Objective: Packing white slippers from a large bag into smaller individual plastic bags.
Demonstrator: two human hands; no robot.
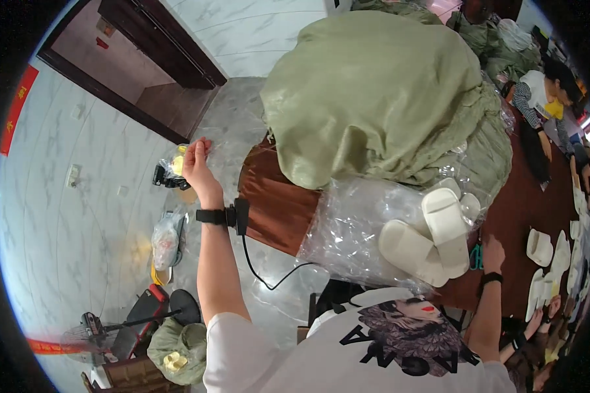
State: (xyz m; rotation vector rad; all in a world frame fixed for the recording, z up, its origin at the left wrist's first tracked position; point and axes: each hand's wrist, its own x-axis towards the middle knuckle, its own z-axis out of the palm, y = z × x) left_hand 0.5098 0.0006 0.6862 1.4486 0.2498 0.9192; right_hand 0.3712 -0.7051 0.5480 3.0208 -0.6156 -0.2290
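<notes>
My left hand [199, 169] is raised out to the left, beyond the table's edge. Its fingers are curled together, and I cannot make out what, if anything, is in them. My right hand [493, 254] rests low over the brown table [278, 206], right beside teal-handled scissors [476, 257]. Its fingers are hidden, so I cannot see whether it grips anything. Between my hands, several cream slippers [409, 252] lie overlapping on clear plastic sheeting [347, 219]. Behind them bulges a big olive-green sack [373, 85].
More pale slippers [539, 247] lie along the table's right side, where other people's hands work. A person [547, 98] leans in at the far right. A black cable [262, 278] hangs from my left wrist strap. A fan [85, 337] and a smaller sack [177, 350] stand lower left.
</notes>
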